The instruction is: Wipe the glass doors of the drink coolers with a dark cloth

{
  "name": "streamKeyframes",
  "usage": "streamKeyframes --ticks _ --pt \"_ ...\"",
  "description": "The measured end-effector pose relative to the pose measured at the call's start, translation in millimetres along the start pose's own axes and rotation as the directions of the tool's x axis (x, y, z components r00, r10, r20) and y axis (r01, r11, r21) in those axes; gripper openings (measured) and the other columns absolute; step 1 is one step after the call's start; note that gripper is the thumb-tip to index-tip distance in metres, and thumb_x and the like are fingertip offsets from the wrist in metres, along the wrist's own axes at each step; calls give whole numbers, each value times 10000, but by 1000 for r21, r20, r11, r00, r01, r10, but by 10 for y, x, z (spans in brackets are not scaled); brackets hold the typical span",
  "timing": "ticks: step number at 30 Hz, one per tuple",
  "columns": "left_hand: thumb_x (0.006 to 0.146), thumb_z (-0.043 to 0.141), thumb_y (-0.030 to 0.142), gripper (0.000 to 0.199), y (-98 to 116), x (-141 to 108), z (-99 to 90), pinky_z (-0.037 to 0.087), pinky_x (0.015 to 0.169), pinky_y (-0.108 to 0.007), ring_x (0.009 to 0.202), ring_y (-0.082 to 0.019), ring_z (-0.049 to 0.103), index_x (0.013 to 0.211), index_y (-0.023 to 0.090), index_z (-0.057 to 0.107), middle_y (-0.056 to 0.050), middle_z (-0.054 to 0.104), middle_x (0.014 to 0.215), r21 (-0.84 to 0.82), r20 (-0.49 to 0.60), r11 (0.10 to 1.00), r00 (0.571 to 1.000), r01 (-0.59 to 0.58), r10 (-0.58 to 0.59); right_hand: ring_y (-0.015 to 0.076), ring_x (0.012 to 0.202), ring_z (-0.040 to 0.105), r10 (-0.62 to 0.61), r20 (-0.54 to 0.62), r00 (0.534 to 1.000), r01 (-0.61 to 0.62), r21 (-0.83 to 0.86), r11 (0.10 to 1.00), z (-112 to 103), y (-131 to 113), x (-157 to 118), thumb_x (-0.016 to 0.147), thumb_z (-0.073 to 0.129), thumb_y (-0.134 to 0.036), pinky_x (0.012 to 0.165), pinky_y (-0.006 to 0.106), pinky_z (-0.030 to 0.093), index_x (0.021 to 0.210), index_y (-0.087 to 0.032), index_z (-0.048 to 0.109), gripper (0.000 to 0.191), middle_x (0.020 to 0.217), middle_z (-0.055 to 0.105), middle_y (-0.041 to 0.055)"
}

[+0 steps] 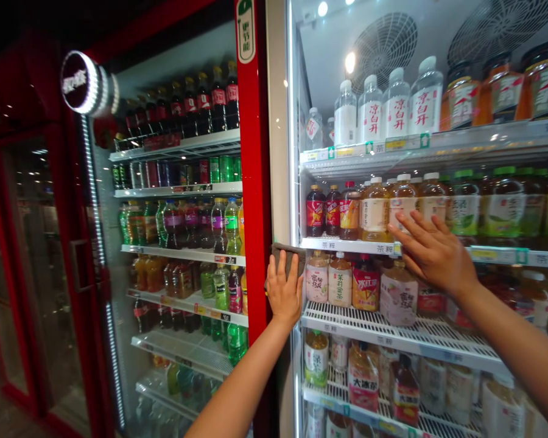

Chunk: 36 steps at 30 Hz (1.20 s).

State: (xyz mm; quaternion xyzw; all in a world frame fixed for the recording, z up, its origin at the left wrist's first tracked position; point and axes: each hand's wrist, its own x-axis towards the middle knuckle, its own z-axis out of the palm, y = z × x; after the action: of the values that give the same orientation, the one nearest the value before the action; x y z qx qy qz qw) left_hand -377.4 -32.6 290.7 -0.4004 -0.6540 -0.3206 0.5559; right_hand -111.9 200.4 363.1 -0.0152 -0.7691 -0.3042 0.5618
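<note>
My left hand (284,292) presses a grey cloth (288,255) flat against the white frame (278,152) of a glass-door drinks fridge, at mid height on its left edge. My right hand (432,249) lies with fingers spread flat on the fridge's glass door (438,340), in front of the second shelf of bottled teas (374,210). Neither hand grips a bottle. Behind the glass stand white-labelled water bottles (395,109) on the top shelf and several tea bottles (340,280) on the third shelf.
A red drinks fridge (253,182) with cola and colourful soft drinks (182,222) stands directly to the left. A round lit logo sign (80,82) sticks out from its upper left corner. Further left is a dark red glass door (27,243).
</note>
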Motion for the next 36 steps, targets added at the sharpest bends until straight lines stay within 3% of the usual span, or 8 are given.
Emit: streamKeyframes --ticks 7,12,16,20,24,27,31,36 --pt "1018 460 272 594 546 656 102 338 1210 -531 1558 -317 219 1593 307 318 -54 317 1669 -33 -60 992 990 123 -124 312 1519 316 33 28 999 -34 23 999 -17 4 6 934 594 -204 1224 584 300 1629 -320 185 815 1652 306 65" --pt "993 521 258 617 469 358 10 325 1229 -473 1556 -277 238 1575 361 344 -8 395 1632 -67 55 966 966 -251 254 307 1510 339 22 21 1000 -22 16 1000 -15 1 38 945 586 -209 1218 575 310 1632 -328 150 823 1647 317 71" --pt "1008 494 277 599 247 488 -19 334 1214 -535 1550 -313 248 1584 316 336 -53 364 1646 -9 -16 1000 1000 -24 23 307 1511 339 32 20 999 -32 3 999 1 -4 50 948 574 -202 1216 572 315 1637 -304 141 820 1639 337 87" --pt "1015 456 259 585 602 814 48 348 1198 -564 1558 -335 211 1587 295 337 -59 318 1665 -55 -57 995 995 78 -81 308 1518 324 45 44 998 -45 1 999 -4 -6 48 940 571 -195 1223 571 309 1631 -277 204 787 1643 326 88" --pt "987 512 228 645 974 484 93 374 1193 -524 1561 -317 215 1589 343 310 -24 328 1659 -81 16 991 994 -104 105 309 1513 337 52 58 997 -53 21 998 -11 -6 70 926 566 -185 1223 564 316 1619 -268 261 762 1634 350 85" --pt "970 561 231 659 895 157 65 343 1224 -478 1553 -287 250 1573 370 334 -4 402 1623 -76 61 960 960 -269 274 304 1511 343 47 59 997 -50 52 997 -40 24 90 929 544 -172 1224 566 314 1613 -272 283 739 1626 372 86" --pt "996 509 255 633 790 400 17 289 1234 -580 1560 -322 215 1588 347 303 -34 353 1647 -18 30 999 998 -51 52 284 1534 287 -36 114 993 23 113 993 -180 140 11 938 487 -133 1229 553 317 1595 -257 328 687 1615 401 84" --pt "1006 464 237 627 1359 955 122 312 1212 -604 1572 -348 146 1602 309 284 -43 271 1679 -51 -32 996 997 69 -71 292 1545 246 0 54 999 -3 66 998 -413 395 -339 931 505 -112 1232 583 304 1622 -256 244 753 1614 398 100"
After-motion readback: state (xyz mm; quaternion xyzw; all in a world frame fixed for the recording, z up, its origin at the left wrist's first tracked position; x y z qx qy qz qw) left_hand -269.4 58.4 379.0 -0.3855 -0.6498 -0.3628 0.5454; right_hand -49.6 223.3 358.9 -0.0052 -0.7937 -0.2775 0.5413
